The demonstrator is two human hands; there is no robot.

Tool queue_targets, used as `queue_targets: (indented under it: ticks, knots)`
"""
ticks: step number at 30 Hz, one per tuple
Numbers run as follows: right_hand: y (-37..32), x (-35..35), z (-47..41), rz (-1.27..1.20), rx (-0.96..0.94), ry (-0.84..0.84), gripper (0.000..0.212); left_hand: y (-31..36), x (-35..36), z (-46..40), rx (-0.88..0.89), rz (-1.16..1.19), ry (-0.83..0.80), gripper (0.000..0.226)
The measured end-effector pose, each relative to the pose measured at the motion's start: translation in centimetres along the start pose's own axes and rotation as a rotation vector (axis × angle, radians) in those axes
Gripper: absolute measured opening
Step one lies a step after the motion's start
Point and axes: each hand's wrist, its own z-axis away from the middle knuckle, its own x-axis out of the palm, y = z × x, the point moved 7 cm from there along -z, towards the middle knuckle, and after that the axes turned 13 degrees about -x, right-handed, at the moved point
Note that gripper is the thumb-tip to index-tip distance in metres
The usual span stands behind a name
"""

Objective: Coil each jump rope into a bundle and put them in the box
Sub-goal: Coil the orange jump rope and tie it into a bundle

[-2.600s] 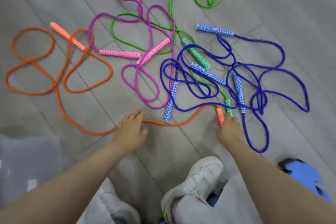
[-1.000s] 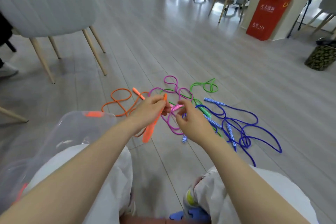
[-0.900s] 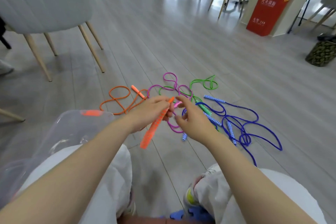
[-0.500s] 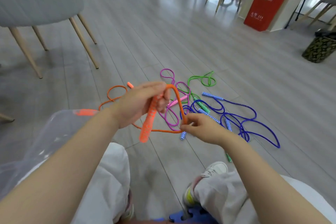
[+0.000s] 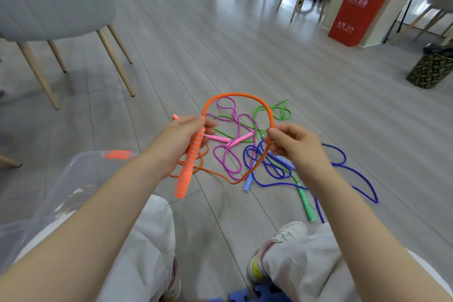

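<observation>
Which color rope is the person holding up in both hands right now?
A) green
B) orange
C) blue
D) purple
B: the left hand grips the orange handle while the right hand pinches the orange rope, which arches between them; the pink-purple, green and blue ropes lie on the floor.

The clear box (image 5: 73, 179) is cut off at the left edge and partly behind the left arm. The right hand (image 5: 294, 147) hides part of the blue ropes (image 5: 272, 174).
</observation>
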Motion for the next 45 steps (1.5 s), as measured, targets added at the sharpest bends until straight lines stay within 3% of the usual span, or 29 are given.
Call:
queue_targets:
  ticks: [7, 12, 17, 22, 25, 29, 32, 34, 37, 43, 45]
  knots:
    - [-1.8, 5.1, 1.8, -0.069, -0.133, -0.208, 0.015, -0.8, 4.6, 1.2, 0.018, -0.147, -0.120, 0.025]
    - [-1.9, 4.9, 1.9, 0.014, -0.244, -0.070, 0.017, -1.3, 5.3, 1.5, -0.009, -0.156, -0.163, 0.024]
    - [-1.5, 4.4, 1.8, -0.017, -0.231, 0.007, 0.006, -1.7, 5.8, 1.7, -0.017, -0.233, -0.226, 0.024]
    - [-1.2, 3.9, 1.5, -0.059, -0.176, 0.025, 0.008, -2.0, 6.8, 2.3, -0.044, -0.195, -0.399, 0.026]
    - [-0.2, 4.2, 1.4, -0.041, -0.140, -0.043, 0.013, -2.1, 7.1, 2.3, -0.033, -0.156, -0.436, 0.025]
    - [1.3, 7.0, 2.1, -0.180, 0.006, -0.325, 0.054, -0.9, 6.5, 2.4, 0.054, -0.077, -0.418, 0.025]
    - [2.0, 7.5, 3.1, 0.016, 0.050, -0.512, 0.064, 0.7, 5.4, 2.3, 0.063, 0.129, -0.424, 0.026]
    - [1.9, 6.3, 2.8, 0.201, 0.019, -0.527, 0.062, 1.4, 4.1, 1.8, 0.068, 0.279, -0.398, 0.024]
    - [1.2, 4.0, 1.8, 0.260, -0.034, -0.461, 0.044, 2.0, 1.5, 0.9, 0.084, 0.458, -0.293, 0.024]
    - [1.2, -1.2, 0.1, 0.440, -0.038, -0.369, 0.021, 2.1, -6.8, -0.8, 0.057, 0.825, 0.122, 0.030]
    - [0.8, -2.3, -0.4, 0.418, -0.048, -0.288, 0.018, 1.8, -8.7, -1.0, 0.056, 0.836, 0.253, 0.029]
